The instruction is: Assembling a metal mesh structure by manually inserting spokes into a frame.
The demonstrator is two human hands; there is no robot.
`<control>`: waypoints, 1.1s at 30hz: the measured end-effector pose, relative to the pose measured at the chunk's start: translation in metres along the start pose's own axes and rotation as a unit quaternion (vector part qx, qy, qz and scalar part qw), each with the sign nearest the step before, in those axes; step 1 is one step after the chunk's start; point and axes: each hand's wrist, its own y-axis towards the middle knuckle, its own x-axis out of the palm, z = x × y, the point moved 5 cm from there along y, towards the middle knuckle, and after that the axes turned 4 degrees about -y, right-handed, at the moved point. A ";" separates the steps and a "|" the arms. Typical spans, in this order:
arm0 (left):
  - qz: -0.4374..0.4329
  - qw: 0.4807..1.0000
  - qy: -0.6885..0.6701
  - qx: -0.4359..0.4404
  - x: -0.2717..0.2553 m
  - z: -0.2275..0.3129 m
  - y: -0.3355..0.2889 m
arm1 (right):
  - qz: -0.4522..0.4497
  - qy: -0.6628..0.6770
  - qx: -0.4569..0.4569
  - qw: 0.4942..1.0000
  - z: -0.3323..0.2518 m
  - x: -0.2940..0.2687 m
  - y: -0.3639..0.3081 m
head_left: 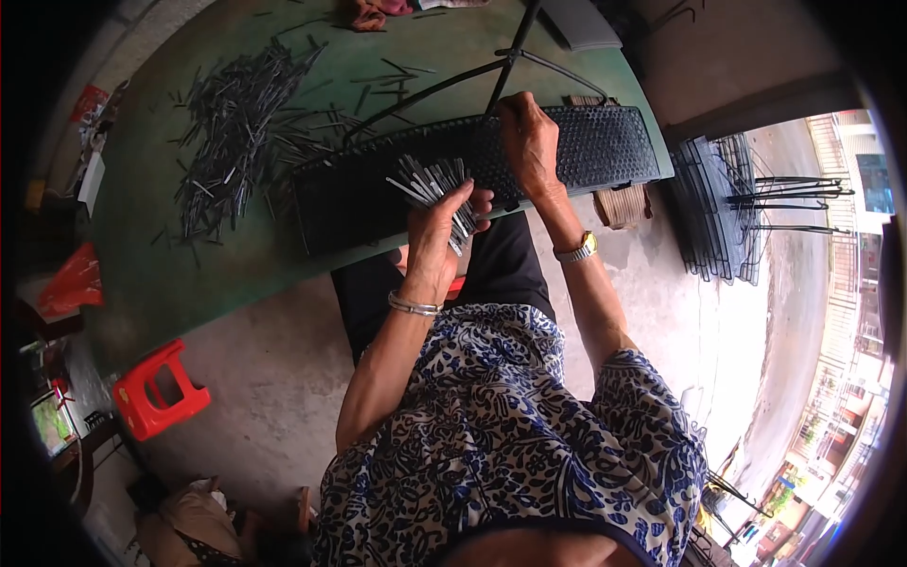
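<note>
My left hand (436,231) is closed round a fanned bundle of thin grey metal strips (427,180), held above the left part of a black perforated panel (597,146). The panel lies along the near edge of the green table. Black bent rods (504,66) rise from its far side and cross each other. My right hand (531,146) hovers over the middle of the panel, its fingers curled together close beside one rod. Whatever those fingers pinch, if anything, is hidden.
A large heap of similar strips (241,132) covers the left of the green table (142,283), with more scattered behind the panel. A red plastic stool (162,389) stands at lower left. Black wire racks (709,208) are stacked to the right. Cardboard (624,205) sticks out under the panel.
</note>
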 end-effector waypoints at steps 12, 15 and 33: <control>0.003 1.000 0.021 0.015 0.001 0.001 -0.006 | -0.046 0.025 0.016 0.998 0.005 0.003 -0.006; -0.004 1.000 0.014 0.024 -0.003 0.000 -0.005 | -0.076 -0.005 -0.008 0.997 0.000 0.005 -0.007; -0.012 0.998 0.035 0.041 -0.004 -0.006 -0.003 | -0.375 0.257 0.105 0.884 -0.037 -0.013 -0.027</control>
